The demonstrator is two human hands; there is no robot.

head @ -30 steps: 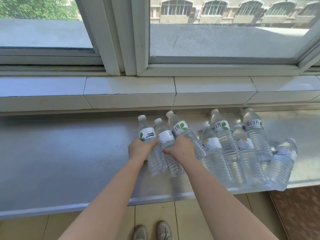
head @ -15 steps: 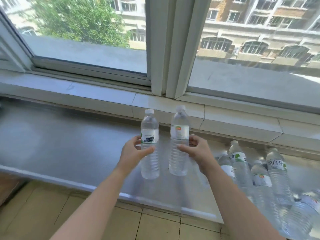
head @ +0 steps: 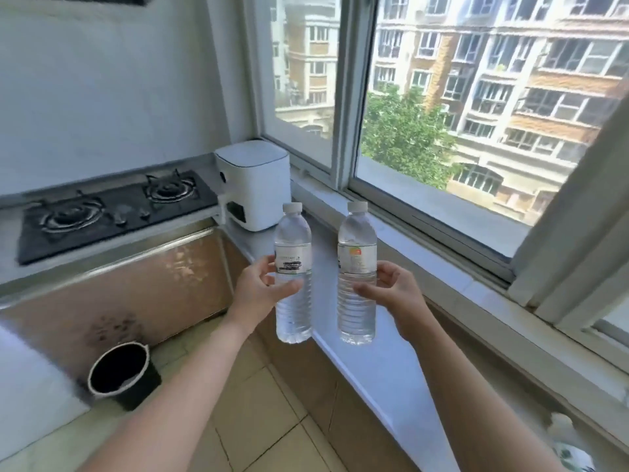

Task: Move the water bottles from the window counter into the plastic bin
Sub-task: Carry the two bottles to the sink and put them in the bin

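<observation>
Your left hand (head: 253,291) and right hand (head: 396,294) each wrap fingers around a clear ribbed plastic water bottle (head: 293,277), upright; full bottles feel heavy and slick, so grip mid-body.

1. Black two-burner gas stove (head: 112,207) sat on the left counter.
2. White boxy appliance (head: 253,189) stood in the corner just beside the stove.
3. Black round bin (head: 122,374) stood on the tiled floor (head: 258,413).
4. Green tree (head: 405,137) and brick apartment blocks (head: 510,73) showed through the window.
</observation>
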